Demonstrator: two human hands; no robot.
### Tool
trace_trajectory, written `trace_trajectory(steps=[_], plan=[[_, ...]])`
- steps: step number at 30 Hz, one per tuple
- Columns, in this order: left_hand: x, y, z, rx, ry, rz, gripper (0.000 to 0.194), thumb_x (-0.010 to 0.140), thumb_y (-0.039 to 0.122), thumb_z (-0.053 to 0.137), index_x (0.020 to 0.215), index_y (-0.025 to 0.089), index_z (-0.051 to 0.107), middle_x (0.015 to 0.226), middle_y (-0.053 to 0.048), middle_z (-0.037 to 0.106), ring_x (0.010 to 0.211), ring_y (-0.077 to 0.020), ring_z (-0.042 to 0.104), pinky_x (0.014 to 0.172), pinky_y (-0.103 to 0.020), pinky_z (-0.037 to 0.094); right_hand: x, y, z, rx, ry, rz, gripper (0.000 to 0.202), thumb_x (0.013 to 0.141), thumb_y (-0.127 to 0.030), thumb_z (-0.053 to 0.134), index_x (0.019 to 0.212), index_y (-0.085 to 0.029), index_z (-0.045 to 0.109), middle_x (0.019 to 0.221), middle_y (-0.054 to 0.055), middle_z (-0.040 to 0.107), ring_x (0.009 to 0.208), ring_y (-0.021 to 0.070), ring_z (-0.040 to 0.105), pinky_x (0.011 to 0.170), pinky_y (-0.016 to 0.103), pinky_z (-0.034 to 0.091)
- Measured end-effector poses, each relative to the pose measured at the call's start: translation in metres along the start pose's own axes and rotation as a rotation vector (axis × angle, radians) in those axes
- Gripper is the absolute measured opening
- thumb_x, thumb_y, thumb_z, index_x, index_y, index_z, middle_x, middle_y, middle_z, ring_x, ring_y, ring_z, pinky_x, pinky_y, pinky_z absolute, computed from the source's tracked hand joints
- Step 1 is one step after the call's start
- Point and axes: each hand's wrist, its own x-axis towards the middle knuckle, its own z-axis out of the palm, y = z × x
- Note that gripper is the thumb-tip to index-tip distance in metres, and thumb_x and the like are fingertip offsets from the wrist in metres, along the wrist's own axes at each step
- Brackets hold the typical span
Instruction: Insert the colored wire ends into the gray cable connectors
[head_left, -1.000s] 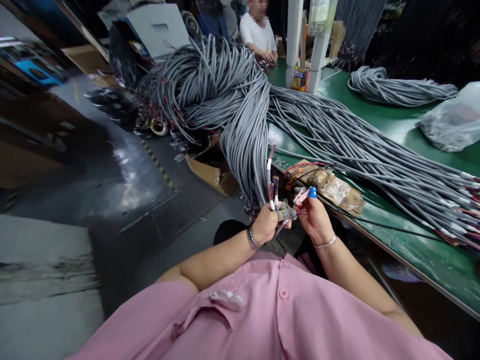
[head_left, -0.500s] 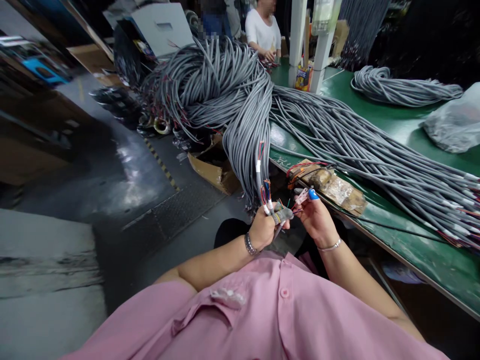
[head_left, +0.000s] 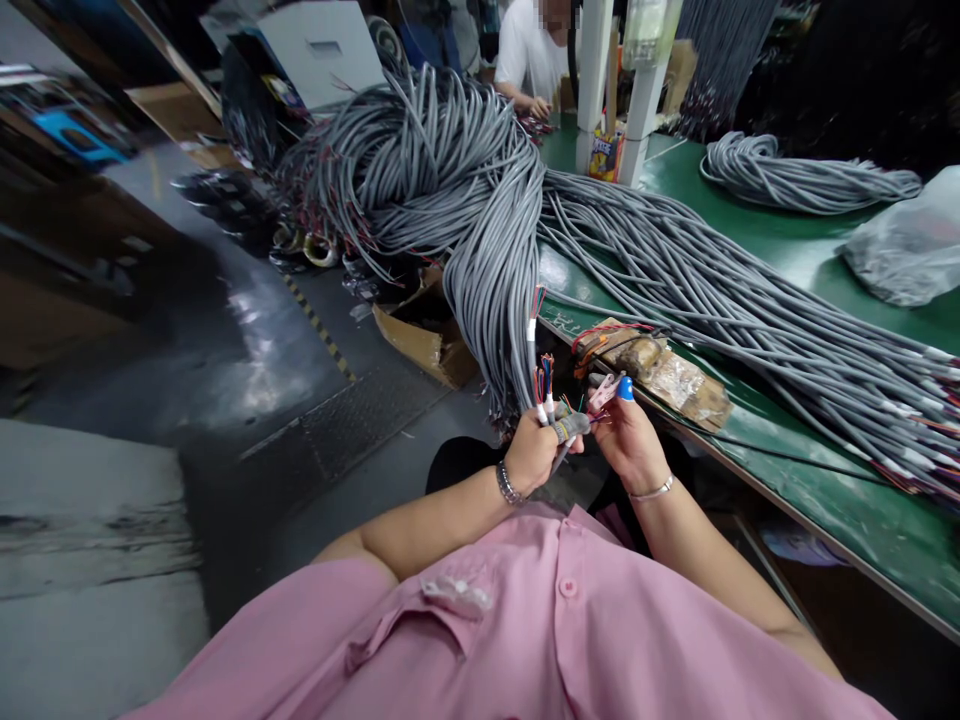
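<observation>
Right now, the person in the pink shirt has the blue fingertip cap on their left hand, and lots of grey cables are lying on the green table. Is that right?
Not quite: the head view shows the blue fingertip cap on the right hand, not the left hand. Lots of grey cables are lying on the green table.

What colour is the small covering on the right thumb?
The thumb covering is blue, shown in head view.
</observation>
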Motion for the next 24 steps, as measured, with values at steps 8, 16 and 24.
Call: trace_trajectory(steps=[8,16,24], plan=[[-0.012,-0.002,-0.012,0.117,-0.015,0.023,0.03,0.073,0.038,0.071,0.059,0.014,0.061,0.051,-0.002,0.06,0.045,-0.0089,0.049,0.047,-0.023,0.034,-0.009,-0.01,-0.014,-0.191,-0.162,0.262,0.049,0.075,-0.067,0.06,0.082,-0.019,0.067,0.078,0.004,0.067,0.064,0.0129,0.059,0.059,0.026,0.049],[-0.018,-0.004,-0.022,0.433,-0.163,0.069,0.032,0.078,0.038,0.066,0.058,0.013,0.065,0.053,-0.002,0.059,0.046,-0.0078,0.044,0.049,-0.023,0.033,-0.022,-0.024,-0.009,-0.648,-0.298,0.07,0.023,0.074,-0.039,0.074,0.075,-0.018,0.066,0.068,-0.001,0.065,0.062,0.012,0.057,0.067,0.027,0.047],[-0.013,0.002,-0.023,0.493,-0.269,-0.06,0.031,0.076,0.037,0.066,0.058,0.011,0.067,0.051,-0.003,0.06,0.045,-0.0078,0.045,0.048,-0.022,0.033,-0.031,-0.022,-0.006,-0.945,-0.342,-0.201,0.027,0.084,-0.044,0.062,0.08,-0.018,0.067,0.076,0.002,0.064,0.071,0.0154,0.056,0.07,0.029,0.045]])
